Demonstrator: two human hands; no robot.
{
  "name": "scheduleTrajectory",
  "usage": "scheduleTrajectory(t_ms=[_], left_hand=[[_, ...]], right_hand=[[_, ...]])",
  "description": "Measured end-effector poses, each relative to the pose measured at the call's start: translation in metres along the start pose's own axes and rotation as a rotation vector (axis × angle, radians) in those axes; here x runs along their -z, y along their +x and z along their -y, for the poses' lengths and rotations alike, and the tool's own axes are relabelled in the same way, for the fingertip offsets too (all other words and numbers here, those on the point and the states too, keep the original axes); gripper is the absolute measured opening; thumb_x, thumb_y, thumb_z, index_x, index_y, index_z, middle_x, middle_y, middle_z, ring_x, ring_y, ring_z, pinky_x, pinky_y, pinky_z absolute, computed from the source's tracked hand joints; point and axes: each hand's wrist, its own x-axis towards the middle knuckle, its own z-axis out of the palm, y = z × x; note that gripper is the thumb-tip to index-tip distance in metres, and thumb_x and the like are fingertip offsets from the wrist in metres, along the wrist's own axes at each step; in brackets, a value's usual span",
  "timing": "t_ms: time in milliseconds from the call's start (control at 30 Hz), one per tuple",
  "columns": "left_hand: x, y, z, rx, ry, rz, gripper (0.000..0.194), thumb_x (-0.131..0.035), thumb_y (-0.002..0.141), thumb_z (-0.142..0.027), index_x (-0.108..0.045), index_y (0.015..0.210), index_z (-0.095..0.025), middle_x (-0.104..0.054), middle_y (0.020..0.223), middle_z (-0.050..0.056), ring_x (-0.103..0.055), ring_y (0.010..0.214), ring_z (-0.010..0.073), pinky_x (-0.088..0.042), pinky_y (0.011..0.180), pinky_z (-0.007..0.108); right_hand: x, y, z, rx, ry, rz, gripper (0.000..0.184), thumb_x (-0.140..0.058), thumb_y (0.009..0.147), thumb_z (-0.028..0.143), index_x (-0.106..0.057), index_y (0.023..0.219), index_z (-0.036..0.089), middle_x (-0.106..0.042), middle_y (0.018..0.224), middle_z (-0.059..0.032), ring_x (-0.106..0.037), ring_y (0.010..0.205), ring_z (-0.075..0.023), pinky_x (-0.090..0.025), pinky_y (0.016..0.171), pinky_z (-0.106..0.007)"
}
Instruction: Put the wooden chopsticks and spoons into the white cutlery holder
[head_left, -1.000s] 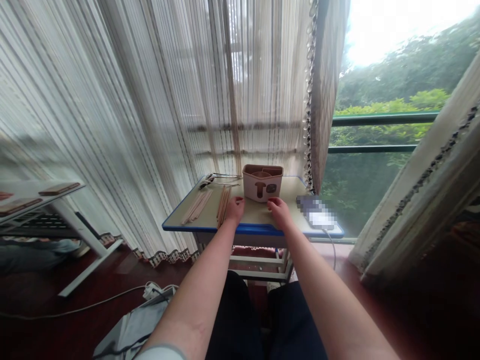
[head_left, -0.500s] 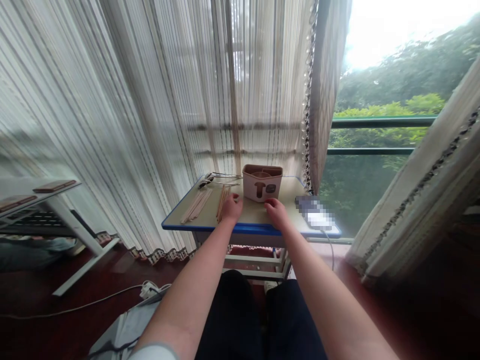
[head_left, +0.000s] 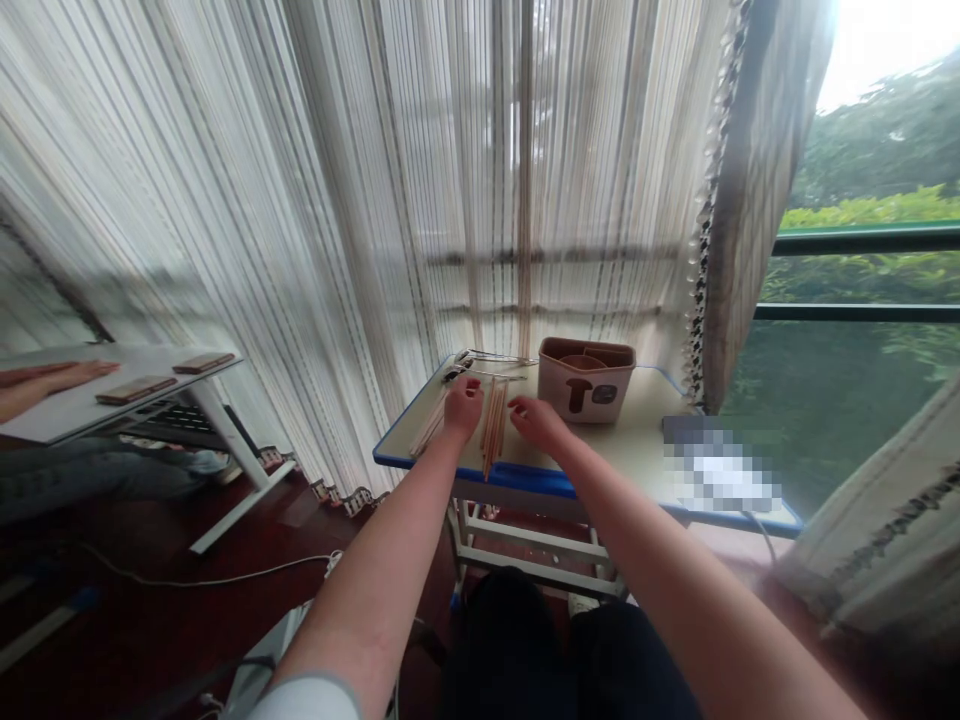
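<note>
My left hand (head_left: pixel 463 405) rests on a small blue-edged table (head_left: pixel 645 450), fingers curled under, just left of a bundle of wooden sticks (head_left: pixel 493 425). From the right side of that bundle, my right hand (head_left: pixel 534 420) reaches in with loosely bent fingers, its tips at the sticks. The bundle lies flat between the two hands and pokes over the front edge. A second bundle of sticks (head_left: pixel 427 432) lies left of my left hand. A beige compartment box (head_left: pixel 585 380) with a brown mushroom print stands behind my right hand.
Thin metal utensils (head_left: pixel 471 360) lie at the table's back left. A blurred flat device (head_left: pixel 720 470) with a cable sits at the right. String curtains hang behind. At the far left, another person's hand (head_left: pixel 52 378) rests on a white table (head_left: pixel 90 400) beside brown slabs (head_left: pixel 139 388).
Both hands moved left, away from the front of the box, to either side of the stick bundle. The view swung left, bringing the other person's hand into sight.
</note>
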Motion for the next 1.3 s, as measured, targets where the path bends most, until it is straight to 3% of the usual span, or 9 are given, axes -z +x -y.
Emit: scheduleTrajectory(t_ms=[133,367,567,767,933,1133,1300], left_hand=[[-0.013,0.001,0.018,0.044,-0.022,0.043,0.014,-0.053,0.075,-0.017,-0.061,0.086,-0.016,-0.065,0.087,0.007,-0.06,0.08,0.0159,-0.048,0.074,0.029],[-0.022,0.003,0.039,0.046,-0.015,0.187,0.022,-0.057,0.074,-0.025,-0.064,0.091,-0.015,-0.066,0.092,0.009,-0.06,0.071,0.0152,-0.049,0.069,0.031],[-0.02,0.001,0.036,0.043,-0.012,0.214,0.023,-0.057,0.074,-0.028,-0.064,0.09,-0.014,-0.066,0.091,0.01,-0.061,0.073,0.0167,-0.049,0.07,0.033],[-0.015,-0.001,0.029,0.104,-0.075,0.232,0.017,-0.059,0.073,-0.028,-0.067,0.08,-0.015,-0.068,0.08,0.008,-0.063,0.075,0.0194,-0.049,0.074,0.034],[-0.012,-0.003,0.026,0.117,-0.081,0.218,0.016,-0.059,0.073,-0.028,-0.067,0.079,-0.016,-0.069,0.081,0.008,-0.063,0.079,0.0196,-0.049,0.077,0.034],[-0.012,-0.004,0.025,0.131,-0.097,0.186,0.018,-0.058,0.073,-0.026,-0.066,0.086,-0.015,-0.068,0.088,0.009,-0.063,0.083,0.0198,-0.049,0.079,0.035],[-0.012,-0.003,0.028,0.124,-0.12,0.181,0.023,-0.058,0.075,-0.029,-0.066,0.091,-0.015,-0.069,0.093,0.01,-0.063,0.087,0.0203,-0.048,0.082,0.036]], right_hand=[[-0.012,0.006,-0.001,0.054,-0.106,0.028,0.026,-0.046,0.084,0.025,-0.064,0.102,0.022,-0.063,0.105,-0.0079,-0.057,0.091,-0.018,-0.039,0.076,-0.027],[-0.024,0.007,-0.014,0.063,-0.235,0.067,0.028,-0.043,0.086,0.034,-0.065,0.097,0.022,-0.062,0.1,-0.0086,-0.057,0.089,-0.019,-0.038,0.071,-0.027],[-0.018,0.001,-0.015,-0.09,-0.243,0.039,0.026,-0.053,0.077,0.037,-0.062,0.091,0.017,-0.066,0.088,-0.0104,-0.06,0.081,-0.0217,-0.039,0.066,-0.028],[-0.012,-0.006,-0.008,-0.292,-0.332,0.08,0.03,-0.049,0.078,0.038,-0.067,0.087,0.015,-0.068,0.087,-0.0174,-0.063,0.079,-0.028,-0.042,0.063,-0.033],[-0.009,-0.007,-0.01,-0.291,-0.328,0.074,0.032,-0.05,0.077,0.038,-0.07,0.08,0.014,-0.068,0.084,-0.0194,-0.064,0.078,-0.0289,-0.043,0.063,-0.034],[-0.007,-0.009,-0.014,-0.293,-0.222,0.039,0.028,-0.053,0.074,0.041,-0.071,0.071,0.019,-0.069,0.075,-0.0134,-0.063,0.07,-0.0248,-0.04,0.058,-0.03],[-0.006,-0.009,-0.012,-0.245,-0.092,-0.138,0.024,-0.054,0.073,0.037,-0.068,0.067,0.019,-0.069,0.07,-0.0091,-0.061,0.067,-0.0199,-0.035,0.055,-0.026]])
